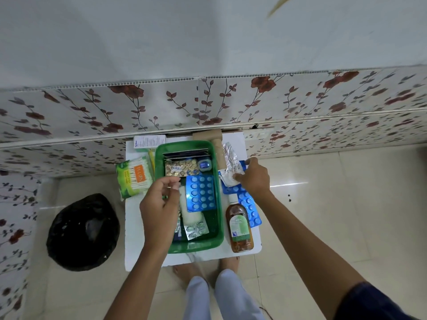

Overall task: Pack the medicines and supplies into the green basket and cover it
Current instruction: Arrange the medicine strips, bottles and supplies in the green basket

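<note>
A green basket [219,213] stands on a small white table [147,262]. Inside it lie a gold pill strip [181,167], a blue blister pack [201,192], a silver blister strip [196,230], a white roll [188,211] and a small blue jar [204,164]. My left hand [159,202] hovers over the basket's left side, fingers loosely curled with nothing in them. My right hand [253,177] is right of the basket and pinches a silver foil strip [231,160]. Under that hand lie blue blister packs [248,204].
A brown antiseptic bottle [239,227] lies right of the basket. A cotton-bud pack [134,177] and a white medicine box [149,142] sit to its left, a brown bandage roll [216,144] behind it. A black bag [83,232] is on the floor at left. My feet [205,269] are below the table.
</note>
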